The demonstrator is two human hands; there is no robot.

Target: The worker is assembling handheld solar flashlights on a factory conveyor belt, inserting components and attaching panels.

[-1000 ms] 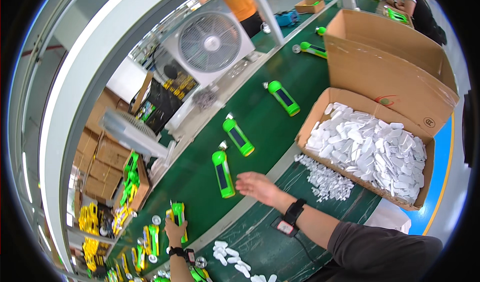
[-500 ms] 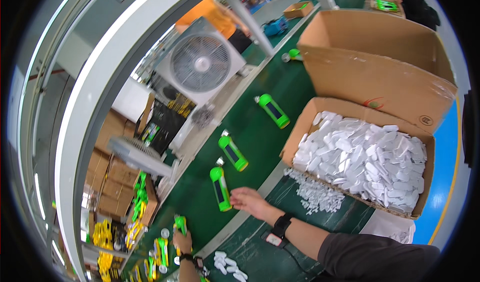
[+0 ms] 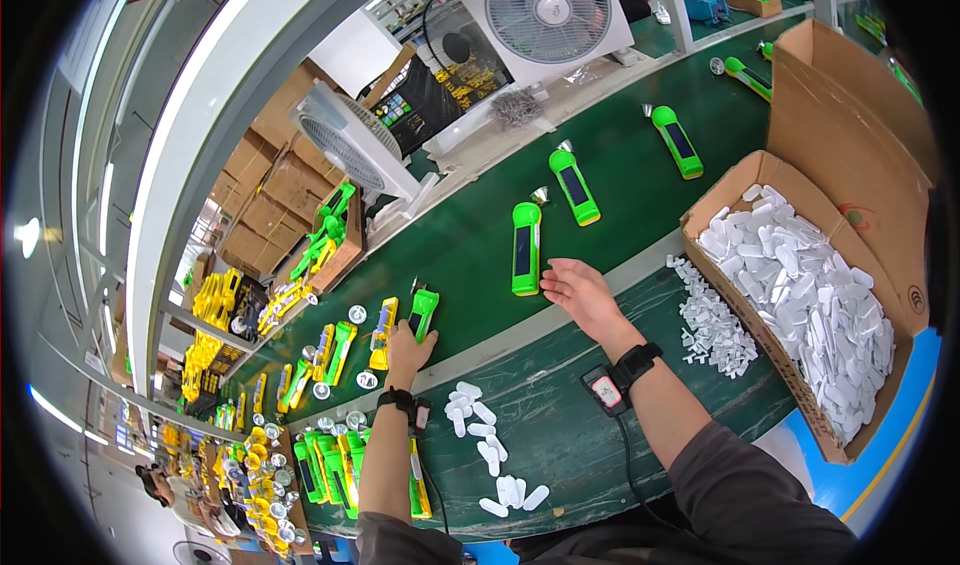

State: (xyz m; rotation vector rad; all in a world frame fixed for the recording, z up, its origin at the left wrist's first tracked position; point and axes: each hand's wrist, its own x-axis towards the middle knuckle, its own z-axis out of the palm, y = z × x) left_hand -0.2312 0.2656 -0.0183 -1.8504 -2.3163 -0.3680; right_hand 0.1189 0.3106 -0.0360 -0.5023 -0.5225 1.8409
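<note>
My left hand [image 3: 408,353] is closed around the lower end of a green flashlight [image 3: 424,311] above the dark green belt. A yellow flashlight [image 3: 383,333] lies just left of its fingers. My right hand [image 3: 582,291] is open, fingers stretched out and palm turned inward, beside a green flashlight with a dark panel [image 3: 525,255]. Whether the fingertips touch that flashlight I cannot tell. Farther along the belt lie more green flashlights, one [image 3: 574,193] close behind and another [image 3: 678,145] to the right, their silvery heads tilted away from the bodies.
At right stands a cardboard box [image 3: 735,180] full of white oval pieces, with small white parts [image 3: 715,317] beside it. Loose white ovals [image 3: 482,430] lie on the near worktop. More flashlights [image 3: 335,465] crowd the lower left. A white post [image 3: 150,235] rises at left; fans [image 3: 550,10] stand behind the belt.
The view has swung left, so the belt and box appear farther right and more flashlights show at lower left. My left hand stays on its flashlight; my right hand stays beside the other.
</note>
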